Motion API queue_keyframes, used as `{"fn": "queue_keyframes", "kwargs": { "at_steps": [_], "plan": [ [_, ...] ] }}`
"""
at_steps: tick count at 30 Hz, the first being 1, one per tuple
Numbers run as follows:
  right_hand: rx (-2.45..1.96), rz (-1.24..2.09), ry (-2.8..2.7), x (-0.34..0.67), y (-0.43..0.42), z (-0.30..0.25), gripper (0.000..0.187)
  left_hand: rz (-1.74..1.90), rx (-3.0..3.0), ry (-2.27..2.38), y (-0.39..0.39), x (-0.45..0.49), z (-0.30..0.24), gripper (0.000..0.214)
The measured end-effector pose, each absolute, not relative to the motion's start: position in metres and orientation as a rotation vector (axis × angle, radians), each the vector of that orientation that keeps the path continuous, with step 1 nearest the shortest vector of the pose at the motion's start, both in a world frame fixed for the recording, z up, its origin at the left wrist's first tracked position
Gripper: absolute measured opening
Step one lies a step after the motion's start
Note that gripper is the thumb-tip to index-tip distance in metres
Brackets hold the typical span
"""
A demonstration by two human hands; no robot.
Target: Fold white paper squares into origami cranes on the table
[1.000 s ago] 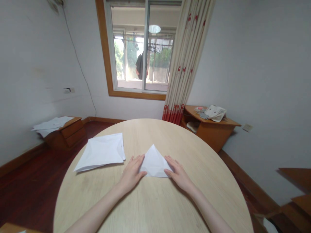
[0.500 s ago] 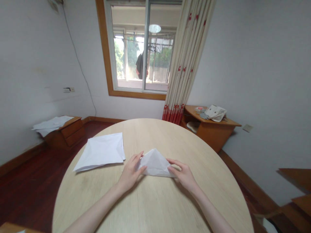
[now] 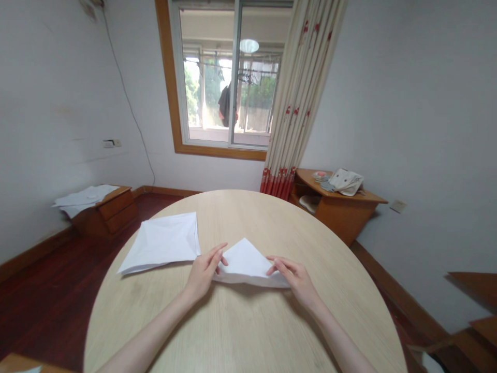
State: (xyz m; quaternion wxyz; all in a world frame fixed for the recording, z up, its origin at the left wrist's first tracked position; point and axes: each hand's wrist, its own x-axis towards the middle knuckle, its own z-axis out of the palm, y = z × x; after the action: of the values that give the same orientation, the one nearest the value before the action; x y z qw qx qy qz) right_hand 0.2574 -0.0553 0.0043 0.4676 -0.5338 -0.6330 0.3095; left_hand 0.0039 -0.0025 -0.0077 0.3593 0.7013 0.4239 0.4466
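A folded sheet of white paper with a pointed top lies in front of me on the round table. Its lower part forms a strip along the near edge that stands slightly raised. My left hand grips the paper's left end, thumb and fingers close together. On the right end, my right hand holds the paper between thumb and fingers. Left of my left hand rests a stack of white paper sheets, a little uneven at the edges.
A small wooden cabinet with papers on top stands at the left wall. At the back right is a corner cabinet bearing a cloth bag. A curtain hangs beside the window.
The paper has tilted: its pointed part now lies flatter and brighter, and a lower strip shows wider along the near edge. My left hand has shifted slightly left.
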Motion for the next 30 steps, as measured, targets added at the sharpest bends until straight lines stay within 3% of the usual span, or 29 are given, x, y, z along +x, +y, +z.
{"fn": "queue_keyframes", "kwargs": {
  "at_steps": [4,18,26,30],
  "plan": [
    [-1.332,0.762,-1.518,0.258,-0.054,0.003,0.055,1.125,1.746,1.125,-0.001,0.003,-0.007,0.057],
    [-1.365,0.695,-1.452,0.267,-0.04,-0.021,0.058,1.057,1.884,1.241,0.009,0.001,-0.02,0.04],
    [-1.458,0.359,-1.966,0.272,-0.038,-0.033,0.037,0.922,1.943,1.184,0.014,-0.002,-0.02,0.039],
    [-1.5,0.253,-2.194,0.269,-0.039,-0.036,0.04,0.792,2.057,1.085,0.013,-0.002,-0.022,0.033]
  ]
}}
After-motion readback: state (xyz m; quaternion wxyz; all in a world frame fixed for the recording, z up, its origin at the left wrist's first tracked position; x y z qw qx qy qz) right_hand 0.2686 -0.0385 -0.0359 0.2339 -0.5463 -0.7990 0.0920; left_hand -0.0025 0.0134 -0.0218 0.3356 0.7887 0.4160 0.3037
